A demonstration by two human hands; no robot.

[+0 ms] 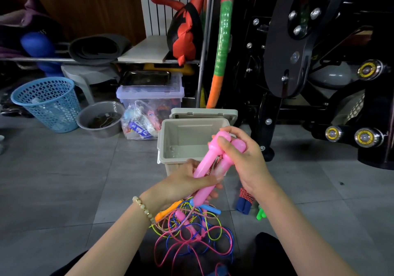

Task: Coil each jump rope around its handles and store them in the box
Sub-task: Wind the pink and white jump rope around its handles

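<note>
Pink handles (210, 164) paired, held just before open beige box (183, 135). Left grip (183, 181) curled round lower ends; right grip (245, 160) pinching knobbed tops. Rope tangle (191, 233) on floor (64, 179) below.

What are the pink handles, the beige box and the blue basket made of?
The pink handles look like smooth, glossy plastic: they shine and seem a little see-through. The beige box looks like hard plastic with a dull, matte surface and moulded ridges. The blue basket also seems to be plastic, since its wall is a neat grid of small holes.
</note>
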